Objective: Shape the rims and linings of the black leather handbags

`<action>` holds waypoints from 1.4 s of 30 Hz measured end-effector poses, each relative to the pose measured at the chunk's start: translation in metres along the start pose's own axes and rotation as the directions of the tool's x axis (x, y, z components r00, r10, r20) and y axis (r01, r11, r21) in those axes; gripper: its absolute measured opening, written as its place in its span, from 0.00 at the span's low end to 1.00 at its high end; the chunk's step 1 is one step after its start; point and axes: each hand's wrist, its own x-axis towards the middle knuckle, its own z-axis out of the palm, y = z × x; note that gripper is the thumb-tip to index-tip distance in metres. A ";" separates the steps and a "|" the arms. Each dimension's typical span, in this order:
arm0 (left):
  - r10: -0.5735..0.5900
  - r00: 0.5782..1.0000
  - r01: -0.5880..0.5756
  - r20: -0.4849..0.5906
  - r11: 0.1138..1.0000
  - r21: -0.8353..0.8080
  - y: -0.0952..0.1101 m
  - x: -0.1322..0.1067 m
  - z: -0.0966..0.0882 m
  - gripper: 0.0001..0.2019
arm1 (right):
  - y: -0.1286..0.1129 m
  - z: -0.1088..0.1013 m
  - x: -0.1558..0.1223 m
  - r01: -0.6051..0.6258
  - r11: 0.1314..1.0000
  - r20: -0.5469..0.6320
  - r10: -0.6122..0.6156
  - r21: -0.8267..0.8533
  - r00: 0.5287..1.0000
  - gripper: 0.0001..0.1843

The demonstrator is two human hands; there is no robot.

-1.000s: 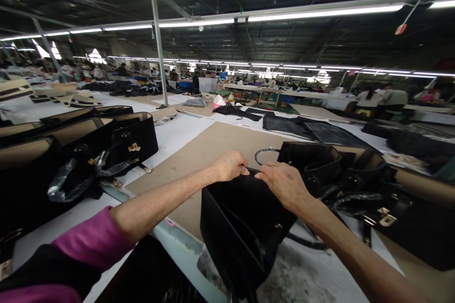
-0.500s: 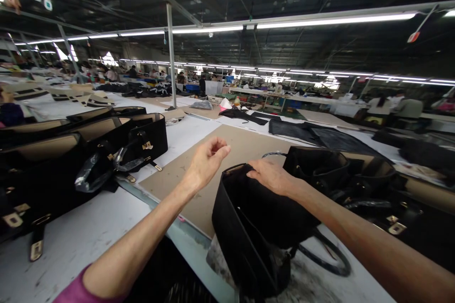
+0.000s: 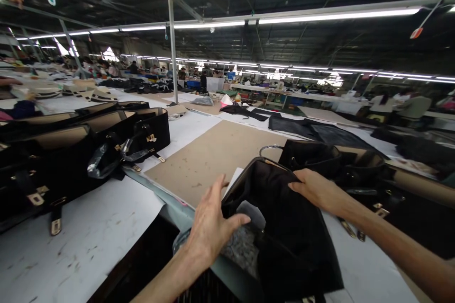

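Note:
In front of me a black handbag (image 3: 291,227) stands tilted on the table edge, its top open toward me. My right hand (image 3: 316,189) pinches the upper right rim of this bag, thumb and fingers on the fabric. My left hand (image 3: 213,222) is at the bag's left side, fingers stretched and thumb spread apart over the rim; whether it touches the cloth is hard to tell. A pale, clear plastic-like piece (image 3: 252,213) shows near the left thumb. The bag's underside and far side are hidden.
Several black handbags with gold clasps stand at the left (image 3: 67,151), and more (image 3: 355,175) at the right. A beige board (image 3: 213,147) lies on the white-covered table. Black flat pieces (image 3: 313,132) lie farther back, and a metal post (image 3: 172,52) rises behind.
The bag has turned and tilted, showing its dark panel. My left hand has come down from above the board to the bag's left side. My right hand has shifted right with the rim.

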 end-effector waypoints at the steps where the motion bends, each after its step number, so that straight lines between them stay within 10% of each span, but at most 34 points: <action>1: -0.011 0.997 0.016 0.079 0.997 -0.074 -0.002 0.006 0.001 0.39 | 0.004 0.003 -0.006 -0.012 1.000 -0.001 0.012 0.020 1.000 0.09; 7: 0.011 0.893 0.163 0.449 0.923 -0.349 -0.014 0.041 -0.004 0.15 | 0.035 0.011 -0.033 -0.062 0.997 -0.057 0.065 0.049 0.996 0.10; 15: 0.062 0.839 0.173 0.540 0.911 -0.373 -0.023 0.077 -0.009 0.12 | 0.068 0.028 -0.040 -0.119 0.974 -0.256 0.068 -0.191 0.964 0.11; 18: 0.057 0.848 0.192 0.527 0.894 -0.405 -0.026 0.080 -0.006 0.14 | 0.044 0.023 -0.031 -0.006 0.913 -0.416 -0.180 -0.408 0.891 0.19; 21: 0.046 0.863 0.180 0.503 0.903 -0.390 -0.030 0.079 -0.005 0.15 | 0.010 0.017 -0.019 0.375 0.754 -0.308 -0.591 -0.540 0.746 0.24; 24: 0.048 0.875 0.164 0.481 0.907 -0.388 -0.033 0.077 -0.006 0.15 | -0.020 0.016 -0.009 0.568 0.696 -0.251 -0.702 -0.438 0.666 0.19; 36: 0.071 0.902 0.130 0.426 0.896 -0.424 -0.034 0.071 -0.010 0.18 | -0.049 0.020 0.012 0.660 0.697 -0.167 -0.713 -0.280 0.681 0.11; 42: 0.150 0.925 0.029 0.350 0.888 -0.458 -0.030 0.066 -0.011 0.15 | -0.044 0.021 0.003 0.537 0.833 -0.173 -0.553 -0.136 0.815 0.16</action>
